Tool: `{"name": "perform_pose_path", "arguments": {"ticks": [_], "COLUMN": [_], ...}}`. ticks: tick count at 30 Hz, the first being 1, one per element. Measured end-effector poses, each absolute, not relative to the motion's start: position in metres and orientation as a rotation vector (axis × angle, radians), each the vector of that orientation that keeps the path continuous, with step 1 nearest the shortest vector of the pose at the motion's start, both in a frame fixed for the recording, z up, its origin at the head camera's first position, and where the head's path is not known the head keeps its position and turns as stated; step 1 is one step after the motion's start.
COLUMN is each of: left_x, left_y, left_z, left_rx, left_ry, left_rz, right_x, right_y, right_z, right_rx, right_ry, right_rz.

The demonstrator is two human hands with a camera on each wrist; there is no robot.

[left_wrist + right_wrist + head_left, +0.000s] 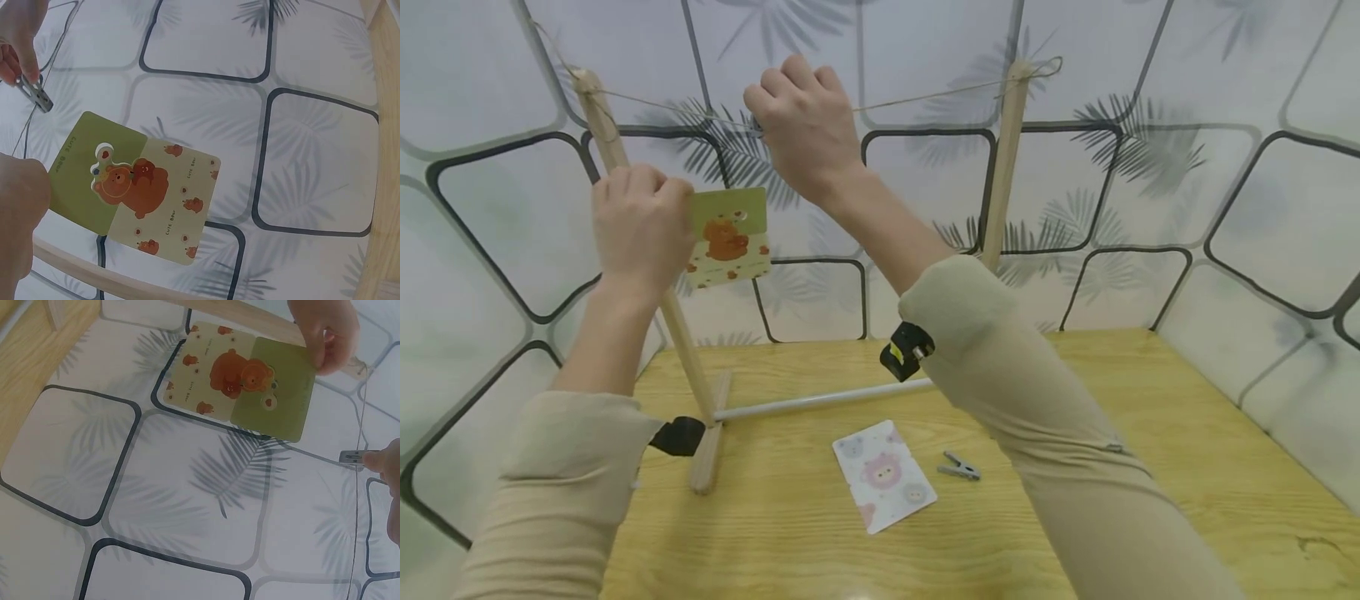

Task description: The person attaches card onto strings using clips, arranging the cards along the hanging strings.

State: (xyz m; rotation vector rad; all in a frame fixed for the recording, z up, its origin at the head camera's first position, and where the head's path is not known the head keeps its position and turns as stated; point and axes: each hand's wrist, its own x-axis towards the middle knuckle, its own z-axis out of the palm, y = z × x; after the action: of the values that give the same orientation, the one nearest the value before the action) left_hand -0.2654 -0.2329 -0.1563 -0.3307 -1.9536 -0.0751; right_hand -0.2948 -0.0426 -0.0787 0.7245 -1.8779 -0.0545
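Observation:
My left hand (643, 221) pinches a green and cream card with a brown bear (730, 237) by its edge, near the left post. The card hangs below the string (925, 98), its printed face showing in both wrist views. Higher up, my right hand (805, 125) grips a grey clothespin (352, 457) between thumb and fingers. In the right wrist view the clothespin's front end overlaps the string. From the head view the clothespin is mostly hidden behind the right hand.
Two wooden posts (1003, 167) carry the string, with a white bar (827, 400) low between them. On the wooden table (760, 533) lie a white card with a pink animal (883, 475) and another grey clothespin (958, 467). A patterned curtain (1195, 183) stands behind.

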Motion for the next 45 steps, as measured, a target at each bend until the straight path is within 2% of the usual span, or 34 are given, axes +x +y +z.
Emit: {"name": "perform_pose_path", "arguments": {"ticks": [16,45], "left_x": [-0.266,-0.28], "left_y": [-0.232,-0.212], "left_z": [-0.141,-0.122], "left_rx": [-0.295,-0.244], "left_ry": [-2.017,-1.868], "left_rz": [-0.102,-0.12], "right_x": [-0.286,-0.285], "right_y": [-0.06,-0.056], "right_z": [-0.07,-0.072], "right_rx": [0.763,0.841], "right_ry": [-1.884,-1.911], "right_rz": [-0.074,-0.091]}}
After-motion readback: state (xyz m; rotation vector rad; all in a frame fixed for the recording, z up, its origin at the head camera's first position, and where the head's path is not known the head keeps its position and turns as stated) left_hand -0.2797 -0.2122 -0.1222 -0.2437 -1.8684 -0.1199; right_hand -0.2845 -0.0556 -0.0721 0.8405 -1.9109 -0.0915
